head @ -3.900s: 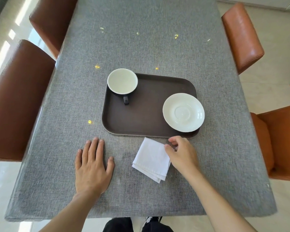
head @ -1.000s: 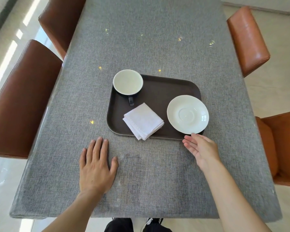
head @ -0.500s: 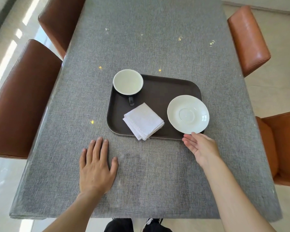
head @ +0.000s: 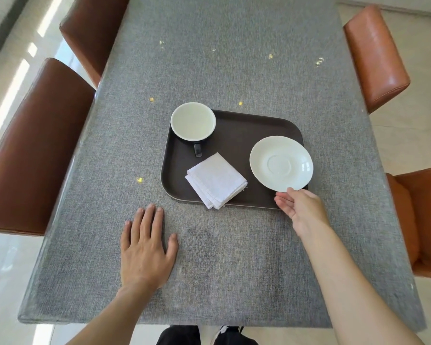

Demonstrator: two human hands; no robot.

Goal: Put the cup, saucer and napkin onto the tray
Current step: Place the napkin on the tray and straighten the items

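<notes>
The whole thing is laid out on a long surface (head: 234, 58) covered in grey cloth, with brown chairs (head: 33, 150) pulled up on both sides. Near the middle sits the dark tray (head: 234, 135), long axis running left to right, and pretty much everything asked for is already on it. The saucer (head: 281, 163) is parked at the tray's right end, its rim hanging slightly past the tray's right edge, so a small nudge leftward looks like the only thing that might be wanted. The napkin (head: 215, 180), folded square and turned like a diamond, lies at the front middle of the tray with one corner poking a bit over the near rim. The cup (head: 192, 122) is set at the far left corner, handle pointed toward the person. As for the hands — the left hand (head: 147, 247) is pressed flat on the cloth with fingers spread, holding nothing and well clear of the tray. The right hand (head: 301, 207) is the nearer one by far: it's placed just in front of the saucer's near rim, fingers loosely open and curled upward, thumb tip at or touching the rim, nothing clamped. From that hand the saucer lies straight ahead and a touch left — job looks basically done.
</notes>
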